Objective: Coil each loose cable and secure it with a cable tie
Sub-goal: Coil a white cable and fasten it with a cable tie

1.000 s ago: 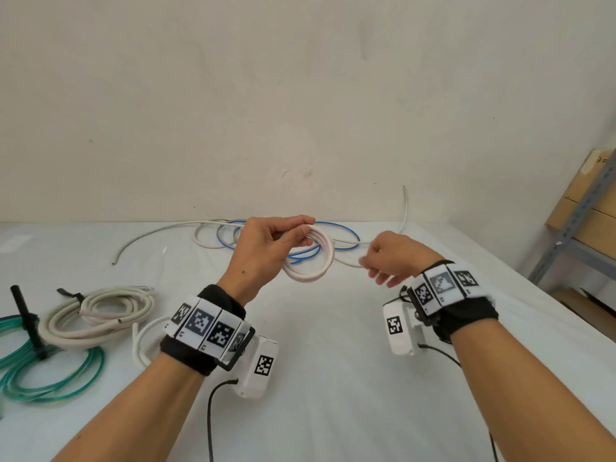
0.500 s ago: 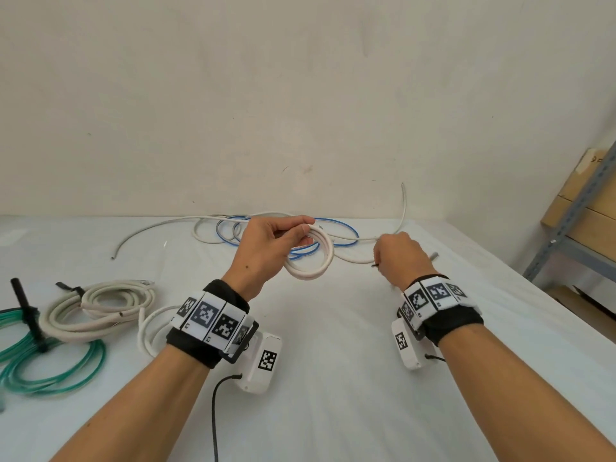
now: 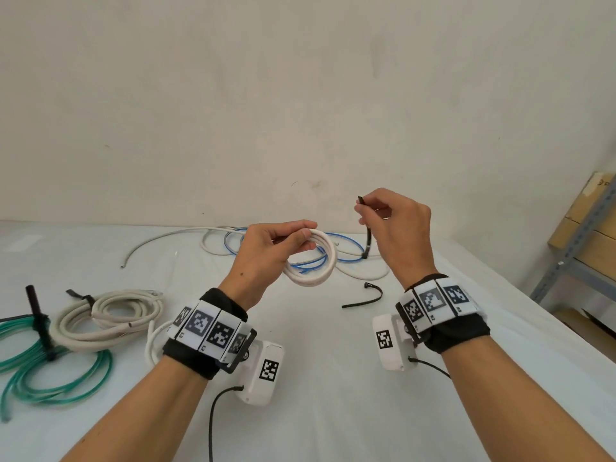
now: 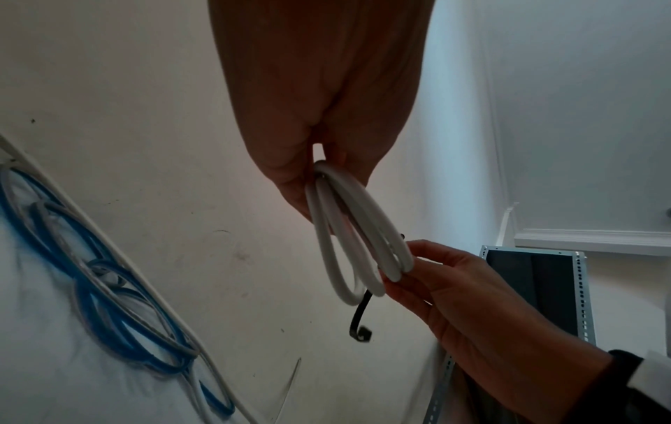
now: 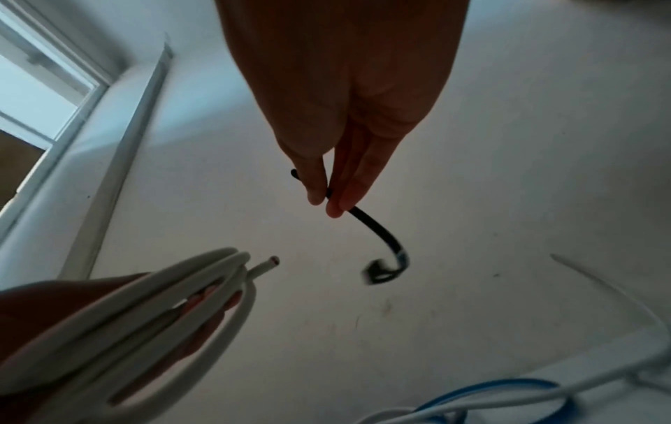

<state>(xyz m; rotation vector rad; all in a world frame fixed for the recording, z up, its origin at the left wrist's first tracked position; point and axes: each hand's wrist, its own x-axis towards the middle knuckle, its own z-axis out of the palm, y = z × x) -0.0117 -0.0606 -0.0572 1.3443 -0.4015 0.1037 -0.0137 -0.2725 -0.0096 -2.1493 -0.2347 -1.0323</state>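
Note:
My left hand (image 3: 280, 241) grips a small coil of white cable (image 3: 316, 273) above the table; the left wrist view shows the loops (image 4: 348, 243) hanging from my fingers. To the right and a little higher, my right hand (image 3: 383, 218) pinches a black cable tie (image 3: 368, 240) between thumb and fingers. The tie (image 5: 377, 238) hangs down with its head curled at the bottom. A second black tie (image 3: 365, 296) lies on the table below my right hand. Loose blue and white cables (image 3: 230, 241) lie in loops behind the coil.
At the left lie a tied beige coil (image 3: 110, 315) and a tied green coil (image 3: 56, 371). A thin white cable (image 3: 153, 243) runs across the back of the white table (image 3: 333, 395). A metal shelf with cardboard boxes (image 3: 586, 235) stands at the right.
My right hand has risen from the table with a black cable tie pinched in it. A second tie has come into sight on the table. The left hand keeps its hold on the coil.

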